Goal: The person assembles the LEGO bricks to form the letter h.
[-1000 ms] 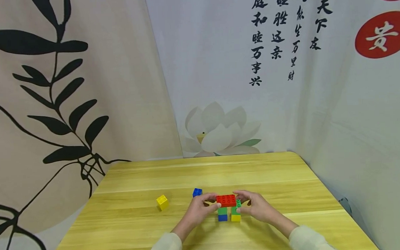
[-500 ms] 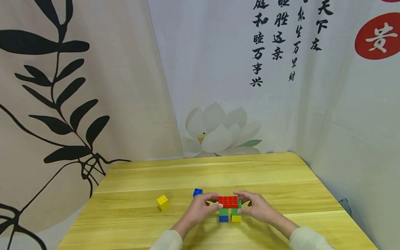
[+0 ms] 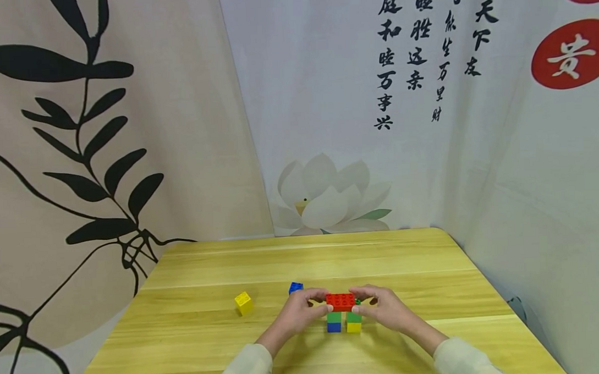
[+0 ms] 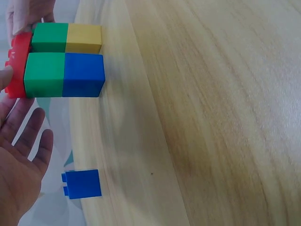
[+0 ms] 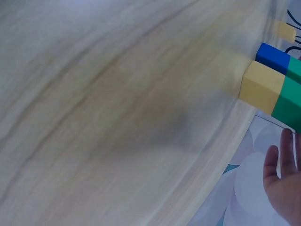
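Observation:
A red building brick [image 3: 340,302] lies across the tops of two short stacks in the head view. The left stack is a green brick [image 3: 334,317] over a blue brick [image 3: 334,328]; the right one is a green brick [image 3: 354,317] over a yellow brick [image 3: 354,327]. My left hand [image 3: 295,312] pinches the red brick's left end between thumb and fingers. At its right end, my right hand [image 3: 387,309] holds it likewise. The left wrist view shows the red brick [image 4: 19,66] against both green bricks. In the right wrist view the red brick is out of sight.
A loose yellow brick [image 3: 243,303] sits on the wooden table [image 3: 211,344] to the left. Another blue brick [image 3: 295,287] stands just behind my left hand, partly hidden by it. Behind the table hangs a printed curtain [image 3: 326,98].
The red brick has shifted slightly right over the stacks, covering more of the right green brick. My right thumb has moved from the green brick onto the red brick's end.

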The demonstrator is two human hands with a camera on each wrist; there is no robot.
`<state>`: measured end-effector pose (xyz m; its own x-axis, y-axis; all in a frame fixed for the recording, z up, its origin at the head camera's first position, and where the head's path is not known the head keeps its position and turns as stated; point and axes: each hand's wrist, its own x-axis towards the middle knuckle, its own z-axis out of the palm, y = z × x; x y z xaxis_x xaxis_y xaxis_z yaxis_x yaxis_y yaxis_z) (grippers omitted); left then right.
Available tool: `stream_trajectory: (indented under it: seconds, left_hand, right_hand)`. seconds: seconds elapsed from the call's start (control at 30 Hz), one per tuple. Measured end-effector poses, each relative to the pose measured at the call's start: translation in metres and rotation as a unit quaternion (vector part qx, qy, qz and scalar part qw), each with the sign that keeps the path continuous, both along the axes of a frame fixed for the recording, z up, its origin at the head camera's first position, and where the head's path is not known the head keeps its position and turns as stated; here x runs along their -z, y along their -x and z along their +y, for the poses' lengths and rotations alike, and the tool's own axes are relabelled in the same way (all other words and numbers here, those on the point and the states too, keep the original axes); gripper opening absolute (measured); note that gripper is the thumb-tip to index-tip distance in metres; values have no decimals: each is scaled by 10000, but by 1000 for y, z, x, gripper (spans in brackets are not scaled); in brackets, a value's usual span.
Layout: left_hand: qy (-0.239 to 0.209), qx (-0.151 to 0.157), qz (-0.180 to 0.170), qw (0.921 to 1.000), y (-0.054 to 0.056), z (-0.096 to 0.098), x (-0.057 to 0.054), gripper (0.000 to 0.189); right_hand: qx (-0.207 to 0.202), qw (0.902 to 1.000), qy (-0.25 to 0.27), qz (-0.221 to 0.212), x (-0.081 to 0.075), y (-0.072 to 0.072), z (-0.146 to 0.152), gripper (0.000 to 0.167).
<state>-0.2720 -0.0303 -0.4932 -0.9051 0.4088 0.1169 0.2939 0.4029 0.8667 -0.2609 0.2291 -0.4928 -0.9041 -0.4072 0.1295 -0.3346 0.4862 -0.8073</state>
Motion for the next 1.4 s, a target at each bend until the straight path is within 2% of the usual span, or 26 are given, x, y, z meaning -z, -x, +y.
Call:
stream_trajectory:
  seconds: [0.27, 0.47, 0.8, 1.4]
  left_hand:
    - [5, 45, 28, 10000, -1, -1, -1, 34]
    - [42, -25, -76, 10000, -1, -1, -2, 35]
    - [105, -104, -41, 9999, -1, -1, 3, 36]
    - [-390, -139, -286, 9987, -2, 0, 14, 36]
  right_hand:
    - [35, 9999, -59, 125, 0, 1, -2, 46]
    - [47, 9996, -81, 266, 3, 2, -3, 38]
    - [75, 9993, 2, 356, 6, -2, -5, 42]
    - [223, 9990, 355, -180, 9, -4, -6, 44]
